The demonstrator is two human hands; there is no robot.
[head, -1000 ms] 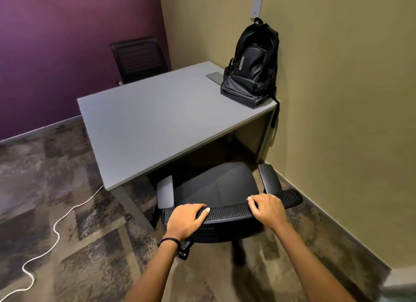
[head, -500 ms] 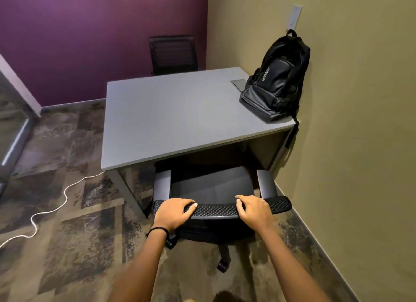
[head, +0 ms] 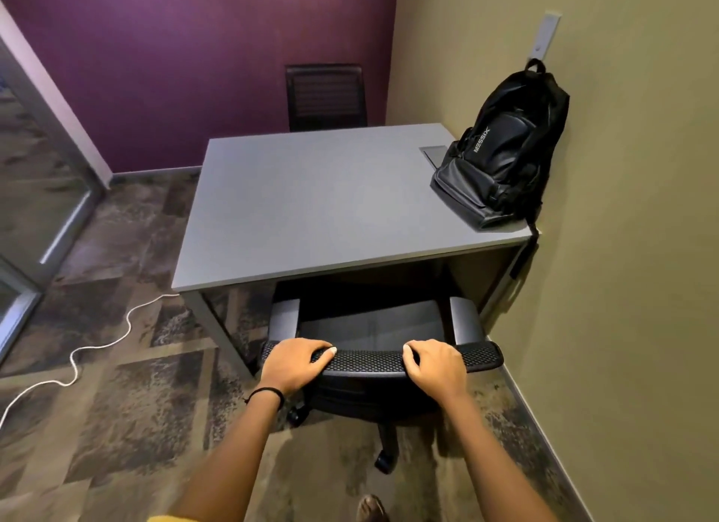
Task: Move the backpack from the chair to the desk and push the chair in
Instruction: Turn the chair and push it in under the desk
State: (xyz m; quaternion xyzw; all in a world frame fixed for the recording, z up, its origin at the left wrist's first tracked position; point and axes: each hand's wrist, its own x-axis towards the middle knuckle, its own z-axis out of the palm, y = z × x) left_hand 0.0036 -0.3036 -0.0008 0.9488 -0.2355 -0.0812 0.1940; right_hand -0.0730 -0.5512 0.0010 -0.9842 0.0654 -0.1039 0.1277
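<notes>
Black fabric backpack (head: pixel 505 155): upright on the far right corner of the grey rectangular worktop (head: pixel 311 202), leaning on the olive wall, one strap hanging over the edge.
Black mesh-backed office chair (head: pixel 373 327): seat partly under the worktop's near edge, armrests just short of it.
Left hand (head: pixel 295 364): curled over the top of the chair back, gripping it; black band at the wrist.
Right hand (head: pixel 435 366): likewise closed on the chair back, further right.
White cable (head: pixel 97 346): loose on the patterned carpet, left.
</notes>
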